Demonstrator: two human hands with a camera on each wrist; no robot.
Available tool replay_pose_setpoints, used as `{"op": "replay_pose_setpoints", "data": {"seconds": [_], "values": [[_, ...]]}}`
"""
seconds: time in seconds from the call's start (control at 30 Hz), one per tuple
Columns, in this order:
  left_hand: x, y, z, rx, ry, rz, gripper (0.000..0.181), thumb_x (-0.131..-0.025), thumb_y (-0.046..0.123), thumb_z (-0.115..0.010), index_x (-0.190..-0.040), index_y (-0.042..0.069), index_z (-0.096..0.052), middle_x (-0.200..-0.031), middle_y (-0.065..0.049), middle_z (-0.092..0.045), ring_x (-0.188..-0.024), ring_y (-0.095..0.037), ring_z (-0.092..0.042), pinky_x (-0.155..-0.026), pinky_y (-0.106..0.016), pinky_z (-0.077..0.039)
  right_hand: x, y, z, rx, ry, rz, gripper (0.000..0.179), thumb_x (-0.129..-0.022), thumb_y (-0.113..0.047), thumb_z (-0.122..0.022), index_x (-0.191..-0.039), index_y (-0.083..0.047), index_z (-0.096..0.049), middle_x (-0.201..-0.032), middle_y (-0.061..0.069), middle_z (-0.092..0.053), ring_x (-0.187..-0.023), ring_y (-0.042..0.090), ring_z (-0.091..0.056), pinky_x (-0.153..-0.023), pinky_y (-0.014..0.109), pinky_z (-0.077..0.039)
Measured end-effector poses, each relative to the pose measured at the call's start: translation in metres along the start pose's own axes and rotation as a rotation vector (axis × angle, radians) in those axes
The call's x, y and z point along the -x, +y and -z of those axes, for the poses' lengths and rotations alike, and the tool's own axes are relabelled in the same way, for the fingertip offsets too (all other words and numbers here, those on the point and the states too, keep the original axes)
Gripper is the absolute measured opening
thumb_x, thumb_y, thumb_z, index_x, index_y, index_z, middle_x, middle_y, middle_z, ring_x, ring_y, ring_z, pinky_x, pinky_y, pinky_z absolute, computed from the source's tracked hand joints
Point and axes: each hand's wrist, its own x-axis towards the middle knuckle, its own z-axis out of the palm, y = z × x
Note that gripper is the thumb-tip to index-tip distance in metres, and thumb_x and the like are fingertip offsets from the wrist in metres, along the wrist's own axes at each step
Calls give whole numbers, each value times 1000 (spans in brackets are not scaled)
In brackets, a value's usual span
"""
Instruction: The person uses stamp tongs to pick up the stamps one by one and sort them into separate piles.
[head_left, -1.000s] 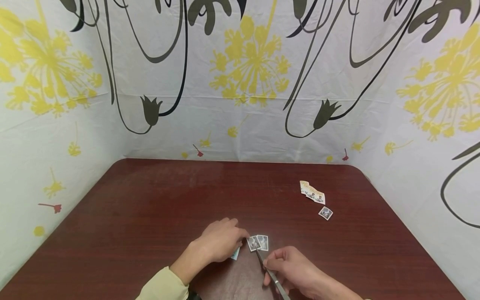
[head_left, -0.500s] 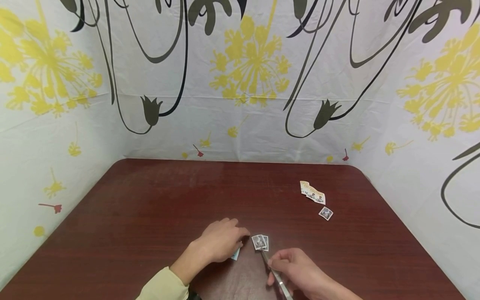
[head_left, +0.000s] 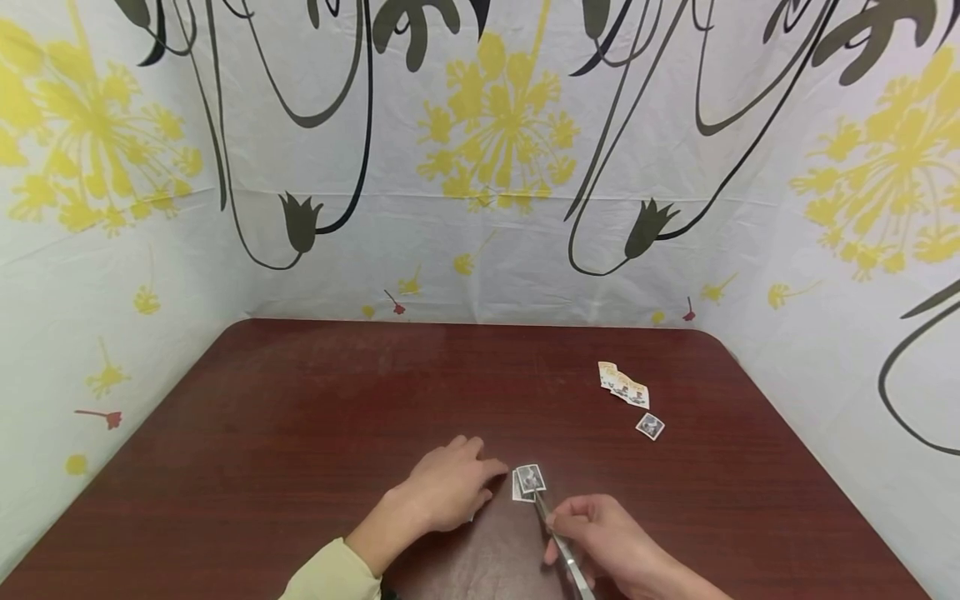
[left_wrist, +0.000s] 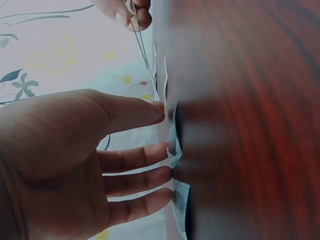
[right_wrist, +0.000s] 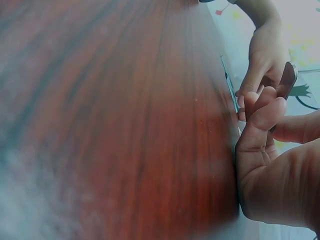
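My right hand [head_left: 603, 537] pinches a pair of metal tweezers [head_left: 567, 560] between thumb and fingers. The tweezers' tips meet the near edge of a small grey stamp [head_left: 531, 477] with a white border. Under that one, a second grey stamp [head_left: 519, 493] shows only its left and near edges. Just left of the pair, my left hand [head_left: 448, 487] rests with extended fingers, its fingertips down at the table. Bluish stamps [left_wrist: 182, 202] with perforated edges lie at those fingertips in the left wrist view; the hand hides them almost fully in the head view.
Farther back on the right of the dark red wooden table [head_left: 337, 392] lies an overlapping row of cream stamps [head_left: 624, 387]. A single grey stamp [head_left: 650, 426] lies just in front of that row. A patterned cloth [head_left: 480, 250] hangs around the table's far and side edges.
The right hand and tweezers have moved right, sliding the upper grey stamp from the left of the other one to over its far right part. The left hand has shifted slightly right.
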Motion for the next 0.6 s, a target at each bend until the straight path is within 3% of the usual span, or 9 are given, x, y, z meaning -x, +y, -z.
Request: {"op": "replay_pose_setpoints", "data": {"seconds": [0.3, 0.6], "values": [[0, 2, -4, -8, -5, 21, 47, -100, 15, -66, -141, 38, -66, -117, -4, -64, -104, -20, -58, -81, -35, -56, 1, 0, 2, -15, -5, 5, 18, -100, -11, -57, -97, 4, -66, -75, 3, -76, -47, 3, -53, -45, 18, -42], [0, 4, -5, -42, -25, 21, 59, -94, 6, -69, -142, 40, -65, -119, -5, -62, -106, -20, -55, -82, -33, -54, 1, 0, 3, -27, -2, 5, 18, -101, -11, -57, -95, 3, -66, -75, 2, -75, -47, 3, -54, -45, 19, -42]]}}
